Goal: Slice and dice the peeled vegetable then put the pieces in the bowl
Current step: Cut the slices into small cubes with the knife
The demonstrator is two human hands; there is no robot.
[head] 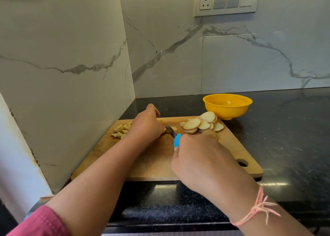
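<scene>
Wooden cutting board (157,160) holds everything: my right hand (200,157) grips the blue-handled knife (171,130), blade pointing towards the board's far left, while my left hand (146,127) curls over the slice (174,128) just left of the blade, hiding most of it. Pale round slices (200,123) with thin brown rims are heaped at the board's far right corner, nearer my right hand. Diced cubes (121,128) lie at its far left, and the yellow bowl (227,109) stands just beyond the far right corner.

Tip of knife blade (171,131) hidden behind left hand (146,127), diced pile (121,130) partly covered too; blue handle (177,140) mostly inside right hand (198,157)
</scene>
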